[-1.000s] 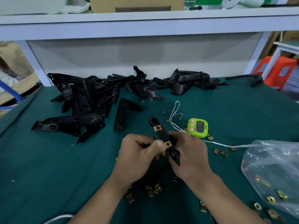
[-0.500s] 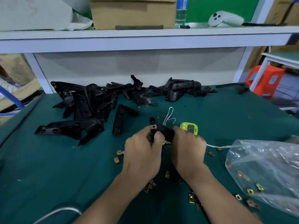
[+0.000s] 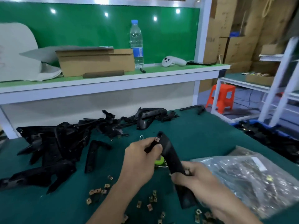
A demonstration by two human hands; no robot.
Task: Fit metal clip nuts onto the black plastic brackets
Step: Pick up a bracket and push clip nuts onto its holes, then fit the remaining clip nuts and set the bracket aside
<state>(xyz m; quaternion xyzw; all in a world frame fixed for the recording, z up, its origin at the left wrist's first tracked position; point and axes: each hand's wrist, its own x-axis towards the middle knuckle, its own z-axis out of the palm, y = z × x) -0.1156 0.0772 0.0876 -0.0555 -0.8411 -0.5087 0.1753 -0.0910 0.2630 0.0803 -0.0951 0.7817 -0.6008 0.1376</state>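
Bench [image 3: 202,139] is carrying the lot: bag of nuts [image 3: 250,178] lying just beside the R forearm, pile of brackets [image 3: 53,143] sitting far L. If that forearm is swinging out, it's prob. dragging the bag & spilling it. One bracket [image 3: 171,154] is hanging clear of the cloth btwn both hands. L hand [image 3: 139,160] is curling round its top arm, R hand [image 3: 199,180] is clamping round the lower half. Twisting one against the other is likely slipping the grip. Clip nut [image 3: 157,139] is sitting on the top tab by the L thumb. If only half on, it's popping off into the loose nuts [image 3: 97,191] below. Bracket's long axis is running far end up, away & slightly L, near end down toward the person's R.
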